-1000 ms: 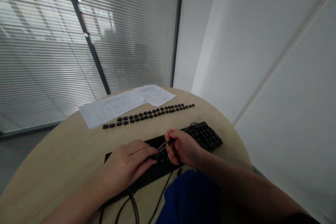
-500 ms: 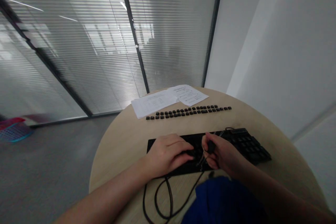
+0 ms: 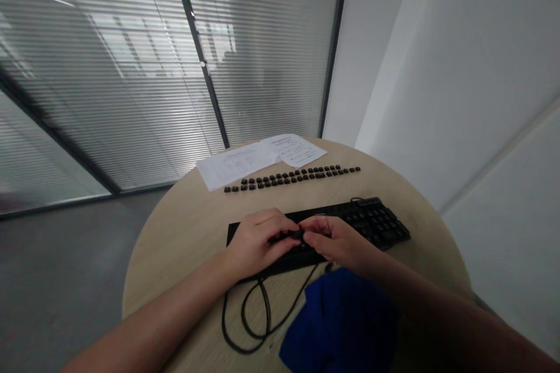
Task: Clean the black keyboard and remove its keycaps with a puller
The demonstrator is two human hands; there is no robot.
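Observation:
A black keyboard (image 3: 371,222) lies in front of me, its right-hand block of keys in plain sight. Over its left half my left hand (image 3: 262,242) is closed, thumb and forefinger pinched on a small dark keycap (image 3: 298,235). My right hand (image 3: 335,239) meets it there, fingertips at the same piece. A thin wire glint of the keycap puller (image 3: 321,214) shows above the right fingers; its dark handle is hidden in the hand. Beyond the keyboard, several loose black keycaps (image 3: 286,180) stand in two rows on the table.
Printed paper sheets (image 3: 238,164) lie at the far side of the round wooden table (image 3: 175,233). A black cable (image 3: 245,349) loops at the near edge, beside blue cloth (image 3: 341,320) at my body. A blinds-covered glass partition (image 3: 262,87) and a white wall (image 3: 459,70) stand behind.
My right hand has turned and come to my left fingertips; the puller's dark handle and wires, plain before, are now mostly hidden. The view has swung to the right.

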